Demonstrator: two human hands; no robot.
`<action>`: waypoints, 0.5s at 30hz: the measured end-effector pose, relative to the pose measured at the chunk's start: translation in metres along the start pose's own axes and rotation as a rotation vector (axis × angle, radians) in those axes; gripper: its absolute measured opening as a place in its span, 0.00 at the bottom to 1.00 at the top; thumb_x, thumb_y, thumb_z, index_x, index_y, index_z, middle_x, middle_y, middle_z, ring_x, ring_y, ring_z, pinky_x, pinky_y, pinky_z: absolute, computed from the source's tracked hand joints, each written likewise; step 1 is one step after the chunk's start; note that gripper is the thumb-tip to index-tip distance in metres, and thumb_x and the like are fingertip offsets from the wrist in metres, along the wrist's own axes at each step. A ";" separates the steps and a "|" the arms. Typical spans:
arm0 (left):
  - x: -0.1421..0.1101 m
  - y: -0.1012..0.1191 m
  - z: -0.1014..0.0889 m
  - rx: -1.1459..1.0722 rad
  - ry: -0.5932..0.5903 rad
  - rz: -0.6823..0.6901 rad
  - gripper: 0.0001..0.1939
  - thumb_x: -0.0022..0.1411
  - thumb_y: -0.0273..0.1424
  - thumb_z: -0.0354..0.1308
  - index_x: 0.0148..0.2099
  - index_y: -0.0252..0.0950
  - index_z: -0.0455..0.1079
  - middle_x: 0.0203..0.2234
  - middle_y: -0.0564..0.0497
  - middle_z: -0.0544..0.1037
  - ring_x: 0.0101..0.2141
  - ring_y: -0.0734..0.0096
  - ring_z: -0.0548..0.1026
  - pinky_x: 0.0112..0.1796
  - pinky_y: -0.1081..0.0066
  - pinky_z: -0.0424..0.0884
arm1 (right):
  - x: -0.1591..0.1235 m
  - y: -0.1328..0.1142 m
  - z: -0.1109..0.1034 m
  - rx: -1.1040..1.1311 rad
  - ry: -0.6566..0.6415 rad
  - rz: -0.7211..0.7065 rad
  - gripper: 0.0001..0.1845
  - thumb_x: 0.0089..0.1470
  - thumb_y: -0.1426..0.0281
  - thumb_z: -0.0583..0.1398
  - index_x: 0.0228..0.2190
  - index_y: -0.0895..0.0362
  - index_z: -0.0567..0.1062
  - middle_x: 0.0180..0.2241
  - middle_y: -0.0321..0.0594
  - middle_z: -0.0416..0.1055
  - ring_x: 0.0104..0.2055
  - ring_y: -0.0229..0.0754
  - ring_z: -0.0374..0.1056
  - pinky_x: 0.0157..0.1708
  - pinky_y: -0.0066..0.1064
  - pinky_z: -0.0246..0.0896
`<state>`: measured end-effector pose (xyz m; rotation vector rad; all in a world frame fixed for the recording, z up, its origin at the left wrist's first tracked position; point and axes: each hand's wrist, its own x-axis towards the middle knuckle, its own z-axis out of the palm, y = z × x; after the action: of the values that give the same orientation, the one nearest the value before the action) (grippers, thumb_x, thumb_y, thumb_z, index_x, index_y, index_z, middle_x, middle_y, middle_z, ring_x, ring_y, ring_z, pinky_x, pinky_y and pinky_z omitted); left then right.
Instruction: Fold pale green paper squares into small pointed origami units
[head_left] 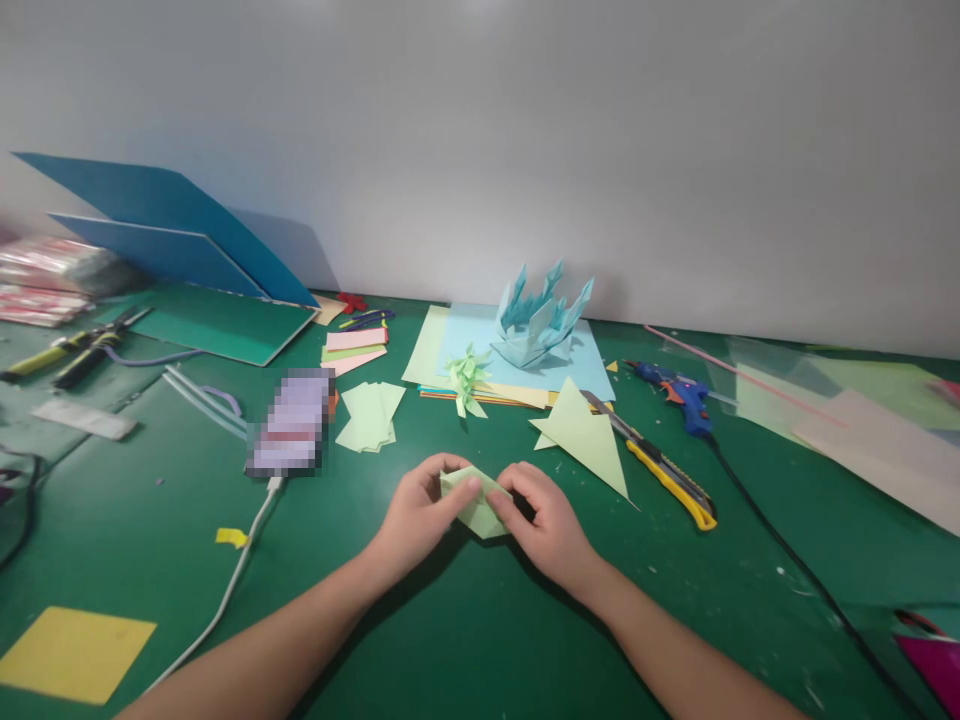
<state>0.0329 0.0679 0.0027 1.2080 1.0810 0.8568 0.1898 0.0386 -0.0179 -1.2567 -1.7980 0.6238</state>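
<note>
A folded piece of pale green paper (484, 515) is held between my two hands, just above the green table. My left hand (424, 510) pinches its left side, thumb on top. On the right side, my right hand (544, 515) grips it with the thumb pressed near the middle. Fingers beneath the paper are partly hidden. Beyond the hands sit a small green folded-paper piece (469, 378) and a blue origami bowl-like form with upright points (536, 325). Green paper triangles (583, 440) lie just past my right hand, and a stack of small green paper slips (371, 415) is past my left.
A yellow utility knife (667, 480) and a blue glue gun (679, 390) with a black cord lie right. At left are a blurred phone (292, 425) on a white cable (232, 590), pliers (90, 350), blue boards (187, 225) and yellow paper (75, 655).
</note>
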 end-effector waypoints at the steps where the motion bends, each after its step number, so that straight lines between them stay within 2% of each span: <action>1: 0.001 0.001 -0.001 -0.007 0.006 0.000 0.15 0.47 0.41 0.63 0.30 0.34 0.68 0.21 0.57 0.69 0.22 0.78 0.65 0.25 0.76 0.62 | 0.000 -0.001 0.000 -0.003 -0.004 -0.008 0.16 0.59 0.65 0.51 0.20 0.54 0.60 0.20 0.32 0.57 0.25 0.38 0.56 0.27 0.28 0.51; 9: 0.002 0.007 -0.003 -0.174 -0.028 -0.096 0.17 0.42 0.41 0.67 0.27 0.33 0.69 0.17 0.58 0.70 0.19 0.80 0.65 0.24 0.77 0.62 | -0.001 0.000 0.000 0.011 -0.003 0.005 0.15 0.59 0.65 0.51 0.21 0.55 0.61 0.21 0.32 0.58 0.26 0.38 0.56 0.27 0.28 0.52; 15: 0.003 0.005 -0.004 -0.238 -0.009 -0.138 0.17 0.40 0.40 0.68 0.26 0.32 0.70 0.16 0.57 0.72 0.18 0.80 0.65 0.23 0.77 0.62 | 0.000 0.000 -0.002 0.131 0.070 0.195 0.15 0.55 0.63 0.54 0.20 0.55 0.64 0.19 0.32 0.60 0.23 0.36 0.58 0.25 0.26 0.54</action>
<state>0.0299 0.0724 0.0076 0.9280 1.0116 0.8454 0.1912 0.0382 -0.0169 -1.3568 -1.5629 0.7836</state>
